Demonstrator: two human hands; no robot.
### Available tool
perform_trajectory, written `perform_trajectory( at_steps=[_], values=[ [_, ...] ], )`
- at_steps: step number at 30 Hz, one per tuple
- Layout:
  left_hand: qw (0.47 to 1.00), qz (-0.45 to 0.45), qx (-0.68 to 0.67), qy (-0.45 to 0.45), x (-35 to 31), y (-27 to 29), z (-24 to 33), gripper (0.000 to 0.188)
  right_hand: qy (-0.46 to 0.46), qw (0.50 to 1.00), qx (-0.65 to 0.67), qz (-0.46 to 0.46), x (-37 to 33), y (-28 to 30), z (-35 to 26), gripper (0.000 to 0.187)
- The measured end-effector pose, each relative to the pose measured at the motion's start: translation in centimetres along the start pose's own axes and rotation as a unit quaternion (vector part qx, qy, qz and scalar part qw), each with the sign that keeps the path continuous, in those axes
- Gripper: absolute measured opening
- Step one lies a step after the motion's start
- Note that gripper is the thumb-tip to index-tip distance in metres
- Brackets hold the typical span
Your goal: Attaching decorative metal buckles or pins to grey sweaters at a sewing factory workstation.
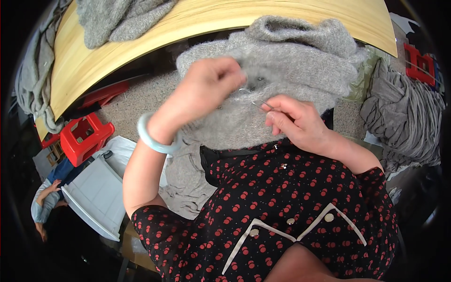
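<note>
A fuzzy grey knitted garment (300, 61) lies over my lap and up against the table edge. My right hand (298, 123) pinches a thin metal needle-like tool (261, 104), with its tip close over the knit. To the left, my left hand (209, 87) is raised just above the garment, fingers curled together and slightly blurred by motion. Whatever sits between those fingers is too small to make out. A pale blue bangle (155, 139) circles my left wrist.
The wooden table (225, 19) curves across the far side, with more grey knitwear (124, 21) on it. Red plastic stools (84, 138) stand at left and right. A heap of grey knits (404, 113) lies at right. Another person's arm (44, 197) shows beside a light grey chair (96, 197) at lower left.
</note>
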State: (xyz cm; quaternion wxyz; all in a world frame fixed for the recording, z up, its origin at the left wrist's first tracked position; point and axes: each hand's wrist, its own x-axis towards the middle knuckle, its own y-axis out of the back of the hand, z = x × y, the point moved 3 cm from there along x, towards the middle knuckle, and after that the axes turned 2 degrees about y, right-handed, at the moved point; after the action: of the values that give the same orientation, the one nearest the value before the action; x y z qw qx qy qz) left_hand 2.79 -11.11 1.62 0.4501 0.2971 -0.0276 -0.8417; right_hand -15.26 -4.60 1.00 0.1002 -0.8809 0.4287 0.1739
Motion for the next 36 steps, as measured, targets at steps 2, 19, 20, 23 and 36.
perform_trajectory(
  at_steps=[2,19,20,23,36],
  values=[
    [0.942,0.027,-0.33,0.055,0.1,0.5,0.1,0.015,0.093,0.989,-0.081,0.078,0.1,0.8,-1.0,0.012],
    [0.884,-0.032,-0.462,0.058,-1.3,0.5,-0.6,0.022,0.254,0.922,-0.242,0.162,1.8,2.2,-1.2,0.007],
    [0.883,-0.033,-0.464,0.06,-1.3,0.4,-0.8,0.022,0.25,0.922,-0.244,0.166,1.8,2.2,-1.0,0.007],
    [0.899,-0.028,-0.427,0.093,-1.0,0.1,-1.8,0.023,0.25,0.924,-0.247,0.152,2.2,2.2,-1.0,0.006],
    [0.944,0.032,-0.324,0.061,-0.9,-1.5,-2.0,0.016,0.059,0.989,-0.106,0.079,2.8,2.4,0.0,0.008]
  ],
)
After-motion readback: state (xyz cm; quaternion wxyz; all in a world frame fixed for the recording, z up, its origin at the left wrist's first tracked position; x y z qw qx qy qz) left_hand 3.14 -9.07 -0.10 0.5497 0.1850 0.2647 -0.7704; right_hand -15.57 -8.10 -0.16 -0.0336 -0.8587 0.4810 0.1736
